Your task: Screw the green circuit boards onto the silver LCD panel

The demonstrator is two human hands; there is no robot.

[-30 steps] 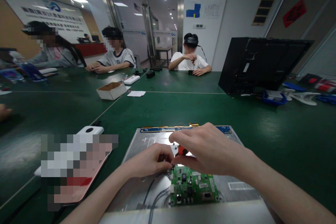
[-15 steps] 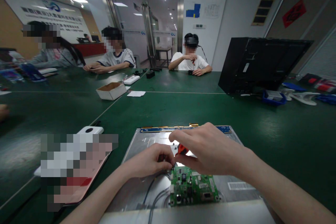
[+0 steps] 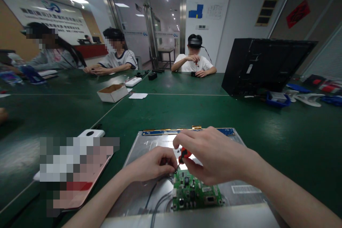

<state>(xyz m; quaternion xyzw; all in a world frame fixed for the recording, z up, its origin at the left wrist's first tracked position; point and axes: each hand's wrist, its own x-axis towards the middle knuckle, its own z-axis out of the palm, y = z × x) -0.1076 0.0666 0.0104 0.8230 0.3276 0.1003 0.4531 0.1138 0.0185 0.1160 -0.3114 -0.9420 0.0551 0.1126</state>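
My right hand (image 3: 211,155) is closed on a red-and-black screwdriver (image 3: 184,154), whose thin shaft slants down to the upper left corner of a green circuit board (image 3: 196,192). At that same corner my left hand (image 3: 157,164) pinches with thumb and fingertips; what lies between them is too small to make out. The board rests on the silver metal back of a display panel (image 3: 139,149), which has a blue circuit strip (image 3: 157,133) along its far edge. Grey cables (image 3: 160,199) run from the board's left side toward me.
Left of the panel lie a white device (image 3: 92,133) and a pink flat object (image 3: 80,196), partly blurred out. Farther off are an open box (image 3: 113,92), a paper slip (image 3: 138,96), a black monitor (image 3: 267,66) and a blue tray (image 3: 278,99). Several people sit around the green table (image 3: 171,112).
My right thumb and lower fingers have loosened and shifted on the screwdriver handle, so more of it and its shaft show. My left hand keeps its place.
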